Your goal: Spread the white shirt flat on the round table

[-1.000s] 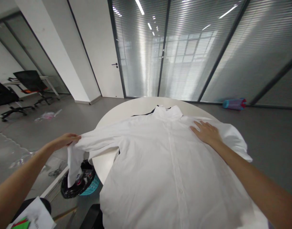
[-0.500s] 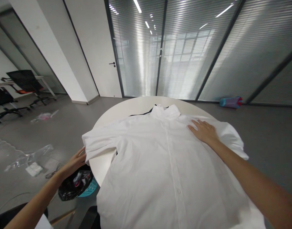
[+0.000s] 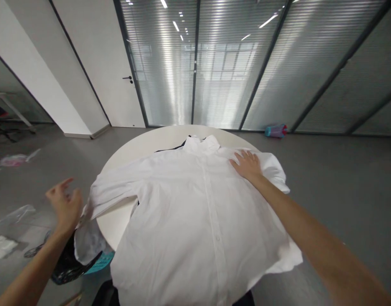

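looks like spreading-out work | white shirt (image 3: 176,221) draped over tabletop (image 3: 144,145), sleeve end (image 3: 88,243) drooping | left hand (image 3: 65,203) empty, grip loosely spread; right hand (image 3: 247,165) spread flat on shirt | straightening that sleeve seems called for

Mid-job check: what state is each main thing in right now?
White shirt: spread front up, front closed.
Left-side sleeve: end hanging off the table, hiding part of the bin.
Right-side sleeve: rumpled.
Left hand: fingers half curled, gripping nothing.
Right hand: flat on the shirt.
Door: shut.
Bin: lined with a black bag.
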`<state>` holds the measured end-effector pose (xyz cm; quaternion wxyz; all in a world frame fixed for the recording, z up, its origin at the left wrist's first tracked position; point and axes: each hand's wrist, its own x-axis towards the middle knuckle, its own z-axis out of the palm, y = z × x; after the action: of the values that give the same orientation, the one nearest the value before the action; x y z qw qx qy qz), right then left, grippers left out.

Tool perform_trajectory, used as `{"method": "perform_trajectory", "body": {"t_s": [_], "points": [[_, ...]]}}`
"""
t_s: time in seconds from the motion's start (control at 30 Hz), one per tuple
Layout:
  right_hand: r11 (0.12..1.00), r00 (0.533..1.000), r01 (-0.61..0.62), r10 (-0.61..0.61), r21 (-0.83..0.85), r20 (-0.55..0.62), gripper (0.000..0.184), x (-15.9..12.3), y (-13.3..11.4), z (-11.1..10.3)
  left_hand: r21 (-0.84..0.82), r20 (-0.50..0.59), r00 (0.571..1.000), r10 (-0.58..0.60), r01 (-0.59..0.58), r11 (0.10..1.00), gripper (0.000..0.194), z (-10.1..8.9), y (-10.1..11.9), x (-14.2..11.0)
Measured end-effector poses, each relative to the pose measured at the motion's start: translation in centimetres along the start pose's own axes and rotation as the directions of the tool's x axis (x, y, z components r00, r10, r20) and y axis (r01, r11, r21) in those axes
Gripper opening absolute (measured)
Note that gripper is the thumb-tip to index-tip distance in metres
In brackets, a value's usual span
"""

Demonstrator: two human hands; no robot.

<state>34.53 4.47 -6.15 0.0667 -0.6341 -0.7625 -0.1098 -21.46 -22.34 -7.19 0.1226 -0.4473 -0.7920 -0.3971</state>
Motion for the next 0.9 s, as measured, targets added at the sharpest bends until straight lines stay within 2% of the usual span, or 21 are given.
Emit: {"method": "perform_trajectory", "body": {"t_s": [0.03,0.07,0.1,0.17,0.2,0.23,0.3,0.4,0.5,0.67,0.9], "points": [[1.0,1.0,0.005,-0.005,-0.003,0.001,0.059,-0.8,-0.3,-0.5,-0.041,-0.06,0.997,0.046,-0.048,0.998,0.049,0.6,2.7,0.3],[1.0,1.0,0.019,-0.019,0.004,0.016,0.06,-1.9,-0.6,-1.0,-0.073,0.041,0.987,0.158,-0.155,0.985,0.046,1.5,5.6,0.4],[0.999,0.998,0.046,-0.046,0.018,0.041,0.062,-3.1,-0.9,-1.4,-0.103,0.155,0.949,0.274,-0.26,0.96,0.045,2.5,8.7,0.1],[0.991,0.987,0.116,-0.122,0.063,0.1,0.071,-6.2,-1.2,-2.1,-0.081,0.366,0.816,0.447,-0.451,0.889,0.049,4.8,14.4,-1.1],[0.986,0.98,0.141,-0.152,0.09,0.128,0.074,-7.8,-1.3,-2.3,-0.069,0.436,0.747,0.502,-0.529,0.846,0.051,6.0,16.6,-1.9],[0.982,0.975,0.146,-0.163,0.117,0.152,0.078,-9.3,-1.4,-2.4,-0.06,0.489,0.686,0.538,-0.589,0.806,0.055,7.1,18.4,-2.9],[0.98,0.971,0.123,-0.152,0.158,0.187,0.081,-11.6,-1.5,-2.3,-0.035,0.568,0.61,0.553,-0.653,0.757,0.067,9.0,20.5,-4.5],[0.98,0.966,0.086,-0.126,0.181,0.225,0.084,-12.7,-1.7,-2.0,0.004,0.649,0.56,0.515,-0.679,0.734,0.078,11.0,20.9,-5.8],[0.976,0.951,0.079,-0.135,0.204,0.278,0.085,-11.5,-2.0,-1.7,0.02,0.673,0.54,0.505,-0.696,0.718,0.078,12.1,20.1,-5.6],[0.967,0.932,0.072,-0.153,0.245,0.328,0.087,-8.1,-3.0,-1.3,0.052,0.681,0.557,0.475,-0.684,0.728,0.076,13.7,19.1,-3.6],[0.953,0.923,0.098,-0.194,0.286,0.331,0.087,-2.9,-5.6,0.1,0.066,0.672,0.598,0.438,-0.637,0.768,0.074,17.1,17.2,0.1]]}}
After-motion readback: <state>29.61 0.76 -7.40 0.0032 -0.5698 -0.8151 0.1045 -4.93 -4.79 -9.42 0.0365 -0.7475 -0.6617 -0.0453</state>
